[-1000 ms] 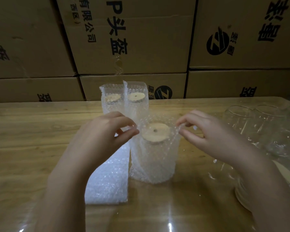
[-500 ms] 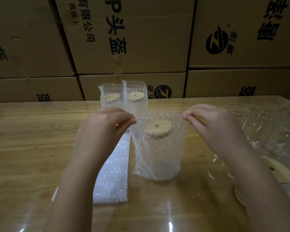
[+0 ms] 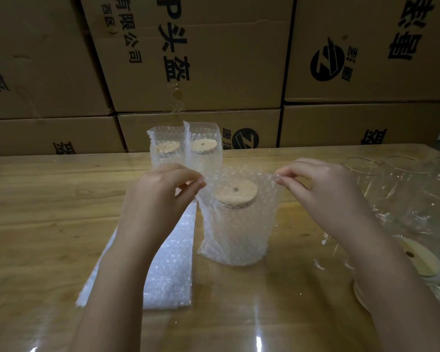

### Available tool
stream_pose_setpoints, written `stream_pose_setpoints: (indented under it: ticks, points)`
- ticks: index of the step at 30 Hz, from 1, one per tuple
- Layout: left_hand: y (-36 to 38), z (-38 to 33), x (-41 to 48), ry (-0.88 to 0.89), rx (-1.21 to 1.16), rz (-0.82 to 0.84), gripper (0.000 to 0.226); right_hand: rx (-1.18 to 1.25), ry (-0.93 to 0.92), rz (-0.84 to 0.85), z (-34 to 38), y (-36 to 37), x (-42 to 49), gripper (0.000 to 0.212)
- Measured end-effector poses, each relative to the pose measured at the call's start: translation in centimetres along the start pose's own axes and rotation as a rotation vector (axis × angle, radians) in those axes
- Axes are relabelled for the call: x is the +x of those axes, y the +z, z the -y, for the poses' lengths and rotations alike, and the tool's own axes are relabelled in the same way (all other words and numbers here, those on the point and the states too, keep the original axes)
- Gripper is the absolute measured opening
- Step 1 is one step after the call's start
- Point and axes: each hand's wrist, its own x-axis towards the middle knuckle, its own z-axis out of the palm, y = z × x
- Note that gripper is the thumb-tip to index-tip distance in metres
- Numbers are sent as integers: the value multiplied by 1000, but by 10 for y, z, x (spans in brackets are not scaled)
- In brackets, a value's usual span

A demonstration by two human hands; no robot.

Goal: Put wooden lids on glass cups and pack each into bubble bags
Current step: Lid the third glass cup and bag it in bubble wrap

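Head view: on the wooden worktop (image 3: 48, 212), a clear bubble-wrap bag (image 3: 239, 245) stands upright, containing a glass cup (image 3: 235, 210) capped with a round wooden lid (image 3: 235, 193). The left hand (image 3: 160, 196) pinches the bag rim at 9 o'clock; the right hand (image 3: 323, 189) pinches it at 3 o'clock. Two packed cups (image 3: 186, 151) stand at 12 o'clock of the bag, and flat bubble bags (image 3: 168, 270) lie at 8 o'clock.

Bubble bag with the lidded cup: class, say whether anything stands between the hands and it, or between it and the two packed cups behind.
Nothing visible does. The left hand and right hand pinch the bubble bag at its top corners; no object shows between it and the packed cups behind.
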Motion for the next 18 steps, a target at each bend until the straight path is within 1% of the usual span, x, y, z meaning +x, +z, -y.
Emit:
stream_pose_setpoints:
  ticks: [3,6,8,11,18]
  points:
    - [3,3,0,-157,-215,38,3,66,33,-10,0,0,1,9]
    - [9,4,0,-326,-477,74,7,142,74,-3,0,3,2,9]
    - [12,5,0,-391,-606,77,9,232,120,-9,-1,5,2,11]
    - [13,7,1,-422,-701,40,12,366,199,-19,-6,9,3,14]
    - [16,15,2,-446,-835,14,10,676,322,-51,-13,15,5,16]
